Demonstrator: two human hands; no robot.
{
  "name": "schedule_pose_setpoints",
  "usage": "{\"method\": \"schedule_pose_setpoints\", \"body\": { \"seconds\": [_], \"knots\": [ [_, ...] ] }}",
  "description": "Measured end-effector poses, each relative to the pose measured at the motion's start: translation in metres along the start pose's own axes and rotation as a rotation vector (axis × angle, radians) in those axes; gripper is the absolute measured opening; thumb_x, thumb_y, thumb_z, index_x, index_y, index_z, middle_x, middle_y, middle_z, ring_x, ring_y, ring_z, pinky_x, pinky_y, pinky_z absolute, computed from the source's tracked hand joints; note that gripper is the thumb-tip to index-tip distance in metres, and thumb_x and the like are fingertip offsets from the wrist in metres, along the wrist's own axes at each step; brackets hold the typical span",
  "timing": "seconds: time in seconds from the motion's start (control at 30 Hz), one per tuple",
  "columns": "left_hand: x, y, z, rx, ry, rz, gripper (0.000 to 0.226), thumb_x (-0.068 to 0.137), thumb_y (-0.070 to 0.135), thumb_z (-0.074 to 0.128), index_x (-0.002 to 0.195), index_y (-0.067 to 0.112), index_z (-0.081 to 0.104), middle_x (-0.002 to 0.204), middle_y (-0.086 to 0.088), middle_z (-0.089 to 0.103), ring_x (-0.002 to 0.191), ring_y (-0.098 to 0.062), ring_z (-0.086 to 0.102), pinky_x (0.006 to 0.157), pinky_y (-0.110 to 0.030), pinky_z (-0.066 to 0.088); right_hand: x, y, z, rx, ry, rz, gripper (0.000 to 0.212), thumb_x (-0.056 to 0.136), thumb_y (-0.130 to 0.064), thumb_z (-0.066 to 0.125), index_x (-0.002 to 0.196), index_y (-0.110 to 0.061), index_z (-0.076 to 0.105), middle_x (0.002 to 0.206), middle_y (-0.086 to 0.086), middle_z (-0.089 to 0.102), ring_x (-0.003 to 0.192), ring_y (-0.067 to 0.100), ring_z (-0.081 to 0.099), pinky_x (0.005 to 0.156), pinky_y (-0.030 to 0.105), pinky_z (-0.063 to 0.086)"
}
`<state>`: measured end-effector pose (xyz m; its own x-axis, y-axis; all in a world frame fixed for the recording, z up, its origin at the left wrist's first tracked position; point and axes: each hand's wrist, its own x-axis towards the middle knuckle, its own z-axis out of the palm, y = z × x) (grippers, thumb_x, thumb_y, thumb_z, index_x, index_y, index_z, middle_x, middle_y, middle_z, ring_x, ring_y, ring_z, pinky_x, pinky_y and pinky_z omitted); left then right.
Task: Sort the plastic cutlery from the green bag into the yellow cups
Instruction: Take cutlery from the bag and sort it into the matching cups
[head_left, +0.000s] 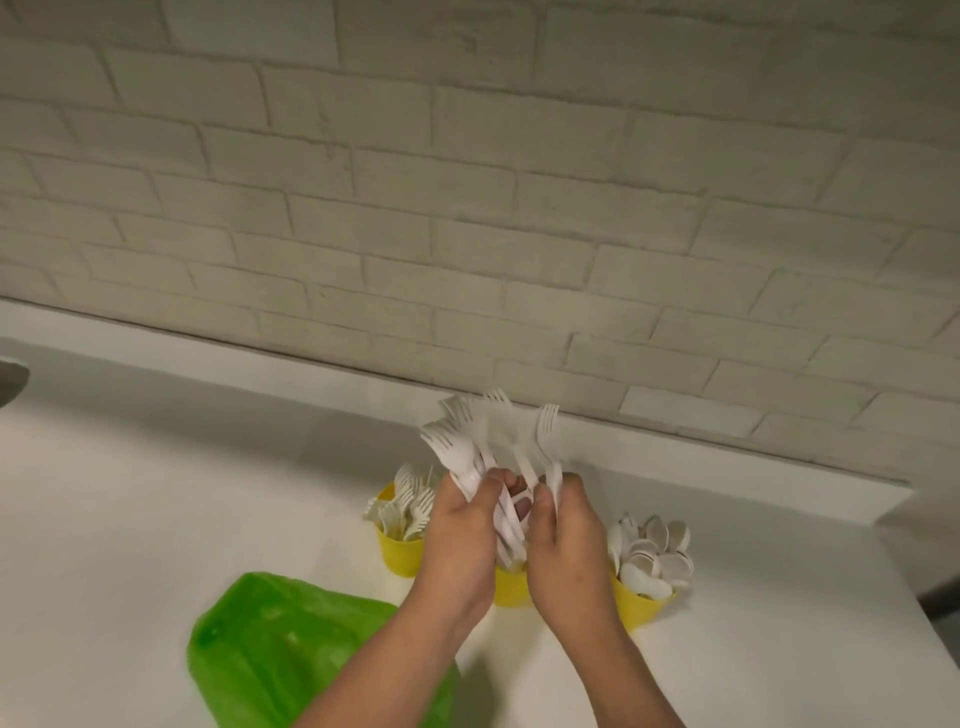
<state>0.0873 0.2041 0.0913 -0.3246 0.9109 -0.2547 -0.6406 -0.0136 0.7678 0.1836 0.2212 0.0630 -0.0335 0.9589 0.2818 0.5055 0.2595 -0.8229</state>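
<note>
Upright white plastic forks (445, 441) are gripped by left hand (460, 525) and right hand (563, 530); the fork-filled yellow plastic cup (400, 556) is set at nine o'clock.

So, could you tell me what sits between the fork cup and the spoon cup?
The head view shows a third yellow cup there, mostly hidden behind the left hand and right hand, which grip a bunch of white forks.
</note>
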Motion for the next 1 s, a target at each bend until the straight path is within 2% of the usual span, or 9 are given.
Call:
{"method": "schedule_pose_setpoints", "body": {
  "seconds": [0.07, 0.13, 0.2, 0.33, 0.47, 0.57, 0.63, 0.8, 1.0],
  "knots": [
    [-0.001, 0.004, -0.004, -0.037, -0.008, -0.012, 0.010, 0.103, 0.005, 0.054, 0.111, 0.001, 0.058, 0.091, -0.014, 0.067, 0.084, -0.029, 0.070, 0.074, -0.038, 0.062, -0.002, -0.001, -0.006, 0.173, -0.032, 0.082, 0.023, 0.105, -0.035, 0.041, 0.087, -0.028, 0.054, 0.072, -0.007, 0.068, 0.063, 0.016, 0.061, 0.061, 0.039, 0.051],
    [-0.003, 0.009, -0.009, -0.018, -0.015, 0.004, 0.005, 0.103, 0.008, 0.054, 0.103, 0.008, 0.059, 0.083, -0.008, 0.062, 0.067, -0.020, 0.063, 0.064, -0.034, 0.058, -0.004, -0.005, -0.015, 0.400, -0.102, 0.186, 0.025, 0.108, -0.022, 0.045, 0.088, -0.014, 0.057, 0.064, -0.002, 0.060, 0.056, 0.020, 0.051, 0.056, 0.038, 0.045],
    [-0.007, 0.017, -0.014, -0.012, -0.038, 0.011, 0.005, 0.104, 0.012, 0.054, 0.101, 0.011, 0.059, 0.079, -0.005, 0.058, 0.055, -0.015, 0.052, 0.053, -0.029, 0.046, -0.007, -0.010, -0.023, 0.564, -0.193, 0.213, 0.019, 0.108, -0.010, 0.044, 0.094, -0.003, 0.054, 0.071, 0.005, 0.057, 0.054, 0.021, 0.046, 0.051, 0.034, 0.040],
    [-0.019, 0.039, -0.017, 0.076, -0.104, 0.067, 0.013, 0.102, 0.028, 0.060, 0.104, 0.016, 0.061, 0.068, 0.002, 0.050, 0.047, -0.010, 0.035, 0.044, -0.023, 0.032, -0.024, -0.024, -0.031, 0.820, -0.395, 0.246, 0.009, 0.108, -0.005, 0.041, 0.106, -0.006, 0.050, 0.085, 0.013, 0.055, 0.049, 0.020, 0.041, 0.048, 0.027, 0.032],
    [-0.027, 0.072, -0.014, 0.201, -0.155, 0.188, 0.013, 0.095, 0.021, 0.072, 0.102, 0.020, 0.061, 0.061, 0.005, 0.039, 0.048, -0.010, 0.029, 0.042, -0.023, 0.026, -0.046, -0.039, -0.038, 0.952, -0.615, 0.225, 0.011, 0.108, -0.006, 0.042, 0.116, -0.010, 0.047, 0.084, 0.010, 0.056, 0.047, 0.019, 0.042, 0.047, 0.024, 0.034],
    [-0.032, 0.096, -0.014, 0.334, -0.176, 0.175, 0.009, 0.093, 0.015, 0.074, 0.088, 0.018, 0.066, 0.062, 0.002, 0.038, 0.047, -0.011, 0.027, 0.046, -0.025, 0.022, -0.056, -0.051, -0.042, 1.005, -0.678, 0.196, 0.011, 0.105, -0.010, 0.046, 0.116, -0.012, 0.047, 0.082, 0.009, 0.054, 0.048, 0.020, 0.045, 0.050, 0.027, 0.036],
    [-0.037, 0.101, -0.015, 0.394, -0.194, 0.155, 0.026, 0.091, 0.011, 0.074, 0.073, 0.018, 0.057, 0.061, -0.001, 0.037, 0.045, -0.013, 0.026, 0.046, -0.025, 0.021, -0.061, -0.059, -0.045, 1.021, -0.679, 0.187, 0.019, 0.101, -0.012, 0.048, 0.120, -0.013, 0.048, 0.080, 0.009, 0.054, 0.050, 0.022, 0.048, 0.055, 0.031, 0.040],
    [-0.057, 0.091, -0.017, 0.557, -0.151, 0.214, 0.019, 0.086, 0.007, 0.070, 0.072, 0.010, 0.057, 0.054, -0.005, 0.047, 0.042, -0.017, 0.034, 0.044, -0.026, 0.031, -0.073, -0.078, -0.047, 0.947, -0.609, 0.239, 0.027, 0.110, -0.010, 0.036, 0.134, -0.012, 0.048, 0.077, 0.013, 0.055, 0.053, 0.026, 0.048, 0.056, 0.035, 0.043],
    [-0.070, 0.075, -0.021, 0.673, -0.083, 0.330, 0.020, 0.087, 0.013, 0.072, 0.072, 0.003, 0.063, 0.054, -0.008, 0.055, 0.044, -0.022, 0.042, 0.046, -0.030, 0.038, -0.085, -0.079, -0.037, 0.599, -0.401, 0.226, 0.020, 0.110, -0.021, 0.038, 0.112, -0.028, 0.056, 0.070, 0.002, 0.051, 0.043, 0.013, 0.035, 0.043, 0.022, 0.029]
  ]
}}
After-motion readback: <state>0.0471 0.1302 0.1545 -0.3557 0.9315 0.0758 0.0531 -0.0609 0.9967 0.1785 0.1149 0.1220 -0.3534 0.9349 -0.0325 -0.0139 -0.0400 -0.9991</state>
